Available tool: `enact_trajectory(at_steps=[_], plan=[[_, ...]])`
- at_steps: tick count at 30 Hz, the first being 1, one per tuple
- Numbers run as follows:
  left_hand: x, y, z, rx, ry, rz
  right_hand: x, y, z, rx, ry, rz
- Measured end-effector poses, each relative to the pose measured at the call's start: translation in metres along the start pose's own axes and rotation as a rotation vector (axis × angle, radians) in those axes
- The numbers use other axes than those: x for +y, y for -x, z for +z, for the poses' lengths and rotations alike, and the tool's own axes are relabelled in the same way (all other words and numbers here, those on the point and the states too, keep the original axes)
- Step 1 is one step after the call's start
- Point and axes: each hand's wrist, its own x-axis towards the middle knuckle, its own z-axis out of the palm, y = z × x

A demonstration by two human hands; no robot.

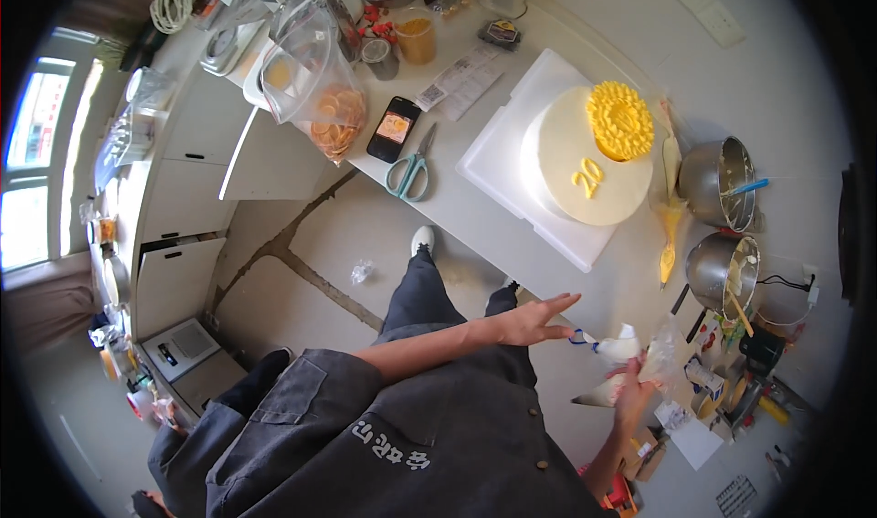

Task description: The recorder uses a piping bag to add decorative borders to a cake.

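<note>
My right hand (630,392) is closed round a clear piping bag (621,346) with white cream in it, off to the right of my body. A narrow, pale cone end sticks out to the left below that fist. My left hand (534,322) is stretched out over the table's near edge, fingers straight and apart, with nothing in it. Just past its fingertips is a small blue loop (582,339) whose kind I cannot make out. Farther off stands a round white cake (557,171) bearing a yellow piped flower ring (621,121) and yellow piped figures (587,178).
The cake sits on a white square board (498,153). Right of it lie a yellow-filled piping bag (670,239) and two metal bowls, one (717,185) with a blue-handled spatula. Scissors (410,173), a phone (394,129) and a bag of orange slices (336,121) are at left.
</note>
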Motion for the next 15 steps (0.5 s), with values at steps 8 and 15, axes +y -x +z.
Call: enact_trajectory(at_steps=[8,15], plan=[[-0.012,0.044,-0.043,-0.087,1.042,-0.171,-0.038,0.035,0.142,-0.371,0.133,0.013],[-0.006,0.056,-0.097,0.405,0.813,-0.237,-0.038,0.026,0.216,-0.527,-0.151,-0.328]])
